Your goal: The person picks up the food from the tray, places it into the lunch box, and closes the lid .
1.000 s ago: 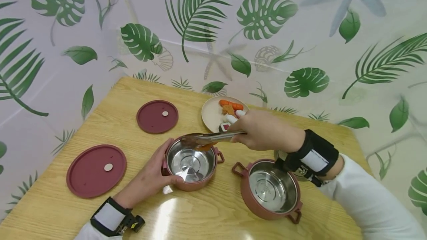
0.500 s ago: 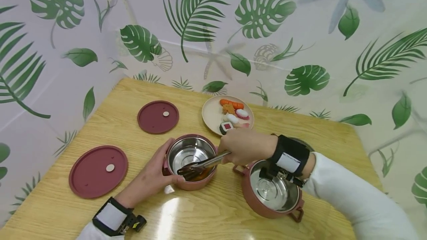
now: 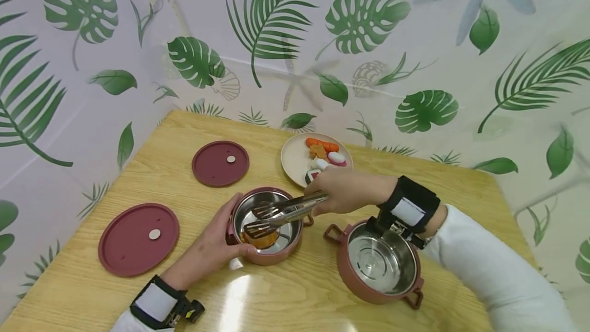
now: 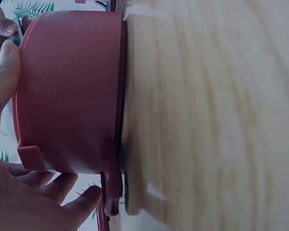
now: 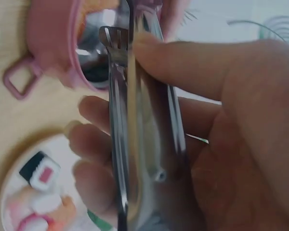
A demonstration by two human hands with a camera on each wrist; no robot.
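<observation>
My left hand (image 3: pixel 209 240) steadies a small red pot (image 3: pixel 276 258), thumb at the rim; in the left wrist view its fingers reach round the side by a handle (image 4: pixel 111 185). Metal tongs (image 3: pixel 301 208) are in my right hand (image 3: pixel 345 188), thumb on one arm and fingers on the other side in the right wrist view. Their slotted tips stand apart inside the pot. An orange-brown flat food piece (image 3: pixel 265 241) lies on the steel bottom, partly under the lower tip.
A second red pot (image 3: pixel 369 291) stands right, under my right forearm. Behind is a beige plate (image 3: pixel 292 160) with a sushi roll (image 5: pixel 41 172), an orange sausage-like piece (image 3: pixel 322 144) and other toy food. Two dark red lids (image 3: pixel 129 250) lie left.
The tongs carried the orange-brown piece down into the pot, and their tips have spread apart from it. The left hand stays on the pot.
</observation>
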